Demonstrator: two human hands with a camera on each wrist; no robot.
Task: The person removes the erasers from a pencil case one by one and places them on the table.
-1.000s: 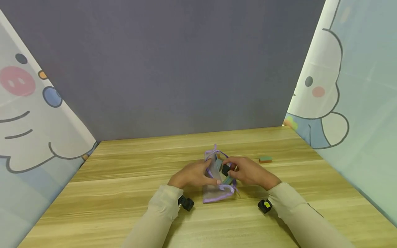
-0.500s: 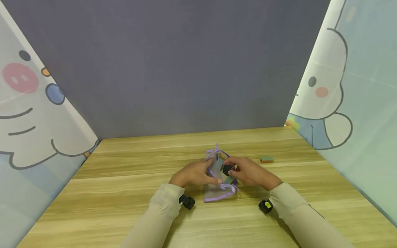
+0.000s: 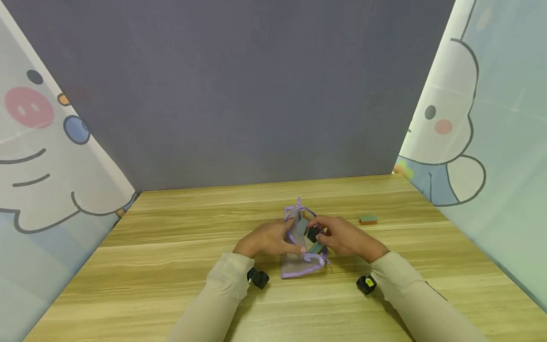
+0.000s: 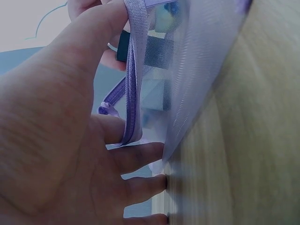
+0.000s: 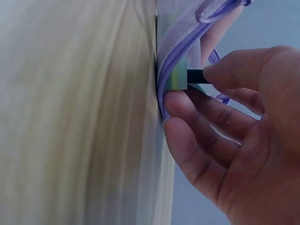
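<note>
A mesh zip bag (image 3: 295,268) with purple trim lies on the wooden table, its mouth facing right. My left hand (image 3: 270,239) rests on it, thumb and index finger spread at the zipper edges and holding the mouth apart; in the left wrist view the other fingers extend straight toward the table. At the mouth, my right hand (image 3: 342,236) pinches a small black block (image 3: 313,234) between thumb and fingers. A green block (image 5: 178,75) sits beside it just inside the zipper edge. Through the mesh, a pale blue block (image 4: 154,93) shows. The rest of the contents are blurred.
A small green and orange block (image 3: 368,220) lies on the table (image 3: 149,266) to the right of the bag. A dark grey panel (image 3: 265,95) stands behind, with cartoon-printed curtains (image 3: 504,118) on both sides.
The view shifts slightly between the first two frames. Both hands, the bag and the black block keep nearly the same positions.
</note>
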